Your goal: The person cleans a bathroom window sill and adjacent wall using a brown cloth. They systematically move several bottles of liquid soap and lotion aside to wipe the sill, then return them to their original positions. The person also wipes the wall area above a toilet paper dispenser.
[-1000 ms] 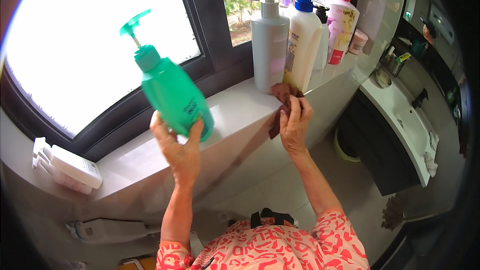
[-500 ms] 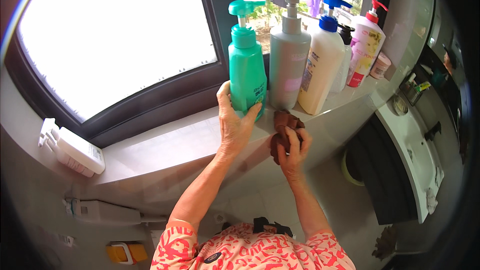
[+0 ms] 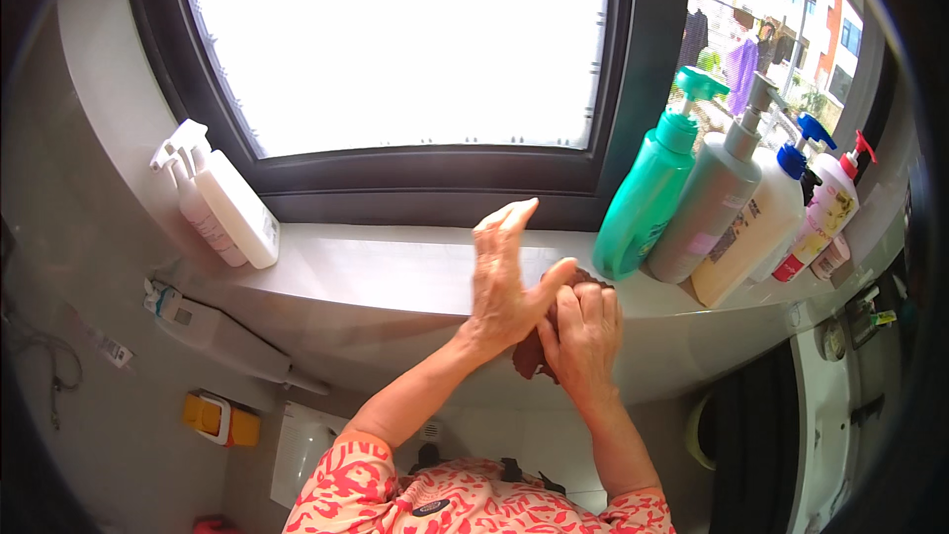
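My left hand point(image 3: 504, 282) is raised over the windowsill point(image 3: 395, 262), fingers stretched out and thumb apart, holding nothing. Close beside its thumb, my right hand point(image 3: 585, 336) is closed on a brown cloth point(image 3: 535, 354), which hangs partly over the sill's front edge. Just right of the hands stands a green pump bottle point(image 3: 647, 203). A grey pump bottle point(image 3: 704, 208) and a cream bottle with a blue pump point(image 3: 748, 237) follow it along the sill. Further right is a pink-and-white bottle with a red pump point(image 3: 819, 213), with a small pink jar point(image 3: 830, 257) next to it.
At the sill's left end stand white spray bottles point(image 3: 232, 208). A dark-framed window point(image 3: 415, 206) rises behind the sill. Below left are a grey cistern-like box point(image 3: 222, 331) and a yellow-and-white container point(image 3: 221, 419). A white washbasin point(image 3: 835, 405) over a dark cabinet point(image 3: 753, 435) is at right.
My left hand has let go of the green bottle and moved clear of it, fingers now extended. The view has turned left, so the bottles appear further right. The cloth stays in my right hand.
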A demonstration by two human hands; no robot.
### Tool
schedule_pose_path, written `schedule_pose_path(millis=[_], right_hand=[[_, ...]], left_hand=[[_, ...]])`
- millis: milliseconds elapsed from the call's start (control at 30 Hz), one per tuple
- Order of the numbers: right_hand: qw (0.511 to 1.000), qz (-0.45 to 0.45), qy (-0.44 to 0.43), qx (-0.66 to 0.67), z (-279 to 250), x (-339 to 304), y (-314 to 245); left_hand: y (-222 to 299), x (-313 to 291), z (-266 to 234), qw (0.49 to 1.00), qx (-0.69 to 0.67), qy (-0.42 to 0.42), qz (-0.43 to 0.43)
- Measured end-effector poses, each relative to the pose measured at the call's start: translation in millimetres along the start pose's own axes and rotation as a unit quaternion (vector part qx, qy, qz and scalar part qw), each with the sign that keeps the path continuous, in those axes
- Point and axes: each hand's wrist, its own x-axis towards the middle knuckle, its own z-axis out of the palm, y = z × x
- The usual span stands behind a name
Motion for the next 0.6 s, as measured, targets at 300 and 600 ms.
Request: schedule_pose_path(millis=[300, 600], right_hand=[[0.999, -0.038, -0.004, 0.012, 44.6, 68.9, -28.9], [0.846, 0.035, 0.348, -0.403, 43.2, 249.8, 29.2]], left_hand=[[-68.9, -1.6, -117.6, 0.974, 0.224, 0.017, 0.014], [-108.2, 28.3, -152.5, 0.938, 0.310, -0.155, -0.012]])
